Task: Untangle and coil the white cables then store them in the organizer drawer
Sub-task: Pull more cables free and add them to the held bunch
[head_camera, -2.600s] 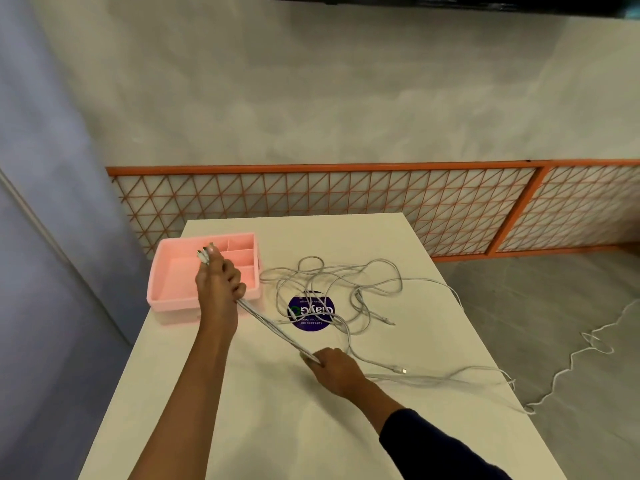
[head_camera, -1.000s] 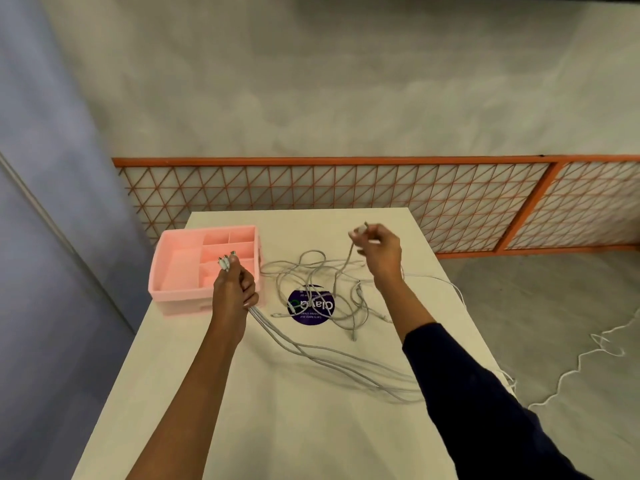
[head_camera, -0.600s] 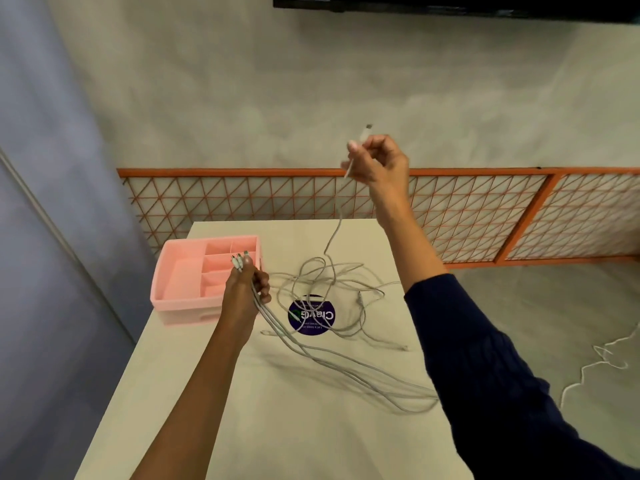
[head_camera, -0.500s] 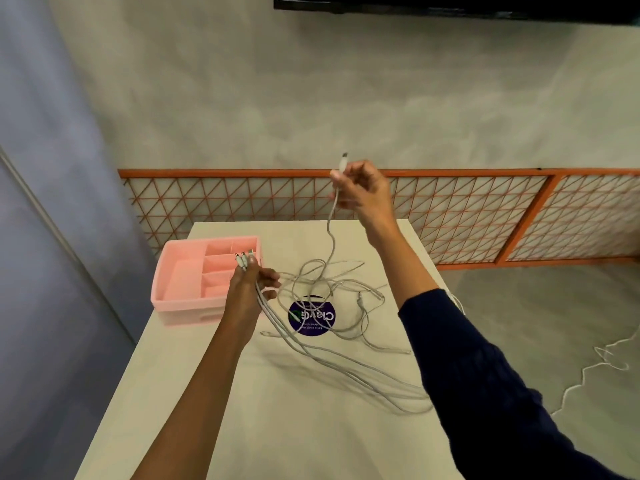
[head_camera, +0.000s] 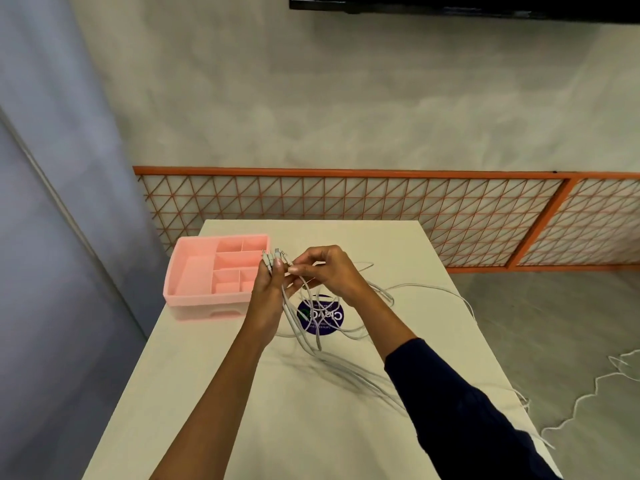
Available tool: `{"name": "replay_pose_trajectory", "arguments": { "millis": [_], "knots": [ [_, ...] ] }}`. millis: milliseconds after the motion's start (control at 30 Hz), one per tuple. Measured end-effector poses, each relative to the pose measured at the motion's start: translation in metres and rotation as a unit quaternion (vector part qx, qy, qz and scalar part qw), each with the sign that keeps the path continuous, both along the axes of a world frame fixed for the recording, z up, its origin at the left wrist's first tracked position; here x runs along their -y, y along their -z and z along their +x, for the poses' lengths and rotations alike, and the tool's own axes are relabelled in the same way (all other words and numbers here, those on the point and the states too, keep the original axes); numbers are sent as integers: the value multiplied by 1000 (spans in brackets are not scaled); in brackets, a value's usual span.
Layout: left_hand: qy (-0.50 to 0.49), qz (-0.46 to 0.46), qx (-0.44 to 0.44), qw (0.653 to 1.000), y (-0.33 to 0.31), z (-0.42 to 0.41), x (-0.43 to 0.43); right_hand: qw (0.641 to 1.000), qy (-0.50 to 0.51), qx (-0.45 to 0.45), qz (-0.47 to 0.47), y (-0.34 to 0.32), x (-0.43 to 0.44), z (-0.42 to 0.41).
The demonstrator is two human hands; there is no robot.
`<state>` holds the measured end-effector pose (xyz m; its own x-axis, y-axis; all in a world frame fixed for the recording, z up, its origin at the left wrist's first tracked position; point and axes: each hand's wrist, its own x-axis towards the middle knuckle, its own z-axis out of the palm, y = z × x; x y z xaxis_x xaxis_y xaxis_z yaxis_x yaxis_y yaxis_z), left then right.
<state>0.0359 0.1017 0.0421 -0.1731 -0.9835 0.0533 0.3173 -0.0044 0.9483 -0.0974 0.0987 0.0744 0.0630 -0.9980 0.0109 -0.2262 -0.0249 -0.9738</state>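
A long white table (head_camera: 242, 410) stands in a room with a grey wall (head_camera: 346, 98) behind it. Low on that wall runs an orange fence with a criss-cross pattern (head_camera: 346, 199). A blue-grey panel (head_camera: 52, 168) is on the left, and a dark screen (head_camera: 450, 5) peeks in at the top. The floor (head_camera: 554, 323) is grey, and a thin white cord (head_camera: 588, 396) lies on it. A pink organizer drawer (head_camera: 207, 308) sits on the table's far left corner. The left hand (head_camera: 268, 289) grips a bunch of white cables (head_camera: 363, 377) near their plug ends (head_camera: 273, 259), which stick up. The right hand (head_camera: 329, 271), in a dark sleeve (head_camera: 467, 410), pinches one cable right beside it. The rest of the cables lie in loose loops on the table, over a round purple sticker (head_camera: 320, 315).
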Motion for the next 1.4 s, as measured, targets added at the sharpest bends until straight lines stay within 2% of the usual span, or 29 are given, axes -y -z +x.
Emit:
{"name": "replay_pose_trajectory", "arguments": {
  "millis": [133, 300, 400, 567, 700, 800, 867, 967, 1033, 1167, 1333, 1400],
  "knots": [
    [-9, 0, 0, 1000, 2, 1, 0, 1000, 22, 6, -13, 1, -4, 7],
    [-3, 10, 9, 1000, 2, -3, 0, 995, 57, 75, -15, 3, -3, 10],
    [-5, 19, 11, 1000, 6, -4, 2, 994, 51, 100, -3, 5, 0, 11],
    [-20, 27, 31, 999, 9, -2, 6, 996, 15, 91, 8, 5, 0, 10],
    [-77, 37, 63, 994, 9, -2, 6, 995, 4, 95, 20, 10, -2, 11],
    [-124, 56, 44, 990, 7, 0, 7, 998, 52, -27, 10, 23, -2, 6],
    [-134, 69, 33, 988, 4, 2, 7, 995, -23, -95, 33, 37, -5, 2],
    [-131, 75, 4, 988, -3, 2, 7, 970, -159, -160, 89, 66, -13, 3],
    [-131, 70, -2, 989, -8, 5, 9, 959, -179, -193, 100, 85, -18, 2],
    [-155, 74, -5, 985, -8, 19, 12, 952, -90, -275, 99, 110, -26, -16],
    [-219, 101, -21, 970, -6, 33, 14, 898, 7, -436, 63, 117, -24, -39],
    [-249, 102, -25, 963, -11, 40, 16, 862, 50, -498, 77, 124, -28, -57]
  ]
}}
